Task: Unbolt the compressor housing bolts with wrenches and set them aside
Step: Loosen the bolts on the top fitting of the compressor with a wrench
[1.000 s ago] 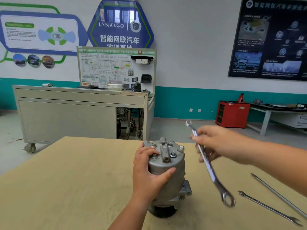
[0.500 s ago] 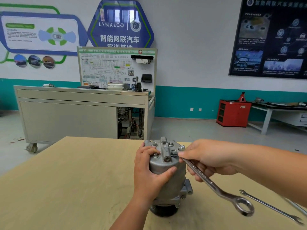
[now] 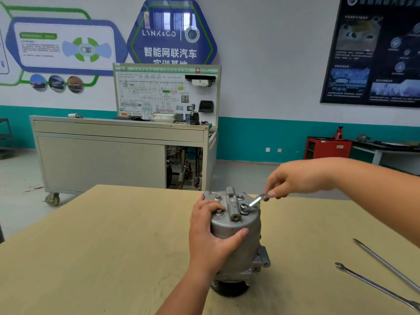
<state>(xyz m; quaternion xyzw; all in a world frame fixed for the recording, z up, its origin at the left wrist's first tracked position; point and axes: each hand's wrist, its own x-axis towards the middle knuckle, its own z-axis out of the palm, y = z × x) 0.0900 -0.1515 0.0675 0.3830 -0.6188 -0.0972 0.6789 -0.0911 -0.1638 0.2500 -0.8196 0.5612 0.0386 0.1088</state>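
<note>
Head view: slip risk while loosening

I judge a shallow seat could slip, rounding the silvery hex bolt (image 3: 244,206) under the slim steel wrench (image 3: 255,201) that my right hand (image 3: 300,180) pinches. My left hand (image 3: 209,242) curls round the grey cast-metal compressor housing (image 3: 250,226), upright on the pale wooden table (image 3: 102,246), top bolts in place.

Beyond our left hand (image 3: 211,237) we see a grey metal trainer bench on castors (image 3: 100,160) carrying a white wiring-diagram board (image 3: 159,92), backed by a white wall with a teal lower band (image 3: 261,137). Past our right hand (image 3: 300,178) stand a red metal cabinet (image 3: 327,147) and, higher, a dark rectangular poster (image 3: 372,53). Far left of our left hand lies the pale grey floor (image 3: 18,178).
</note>
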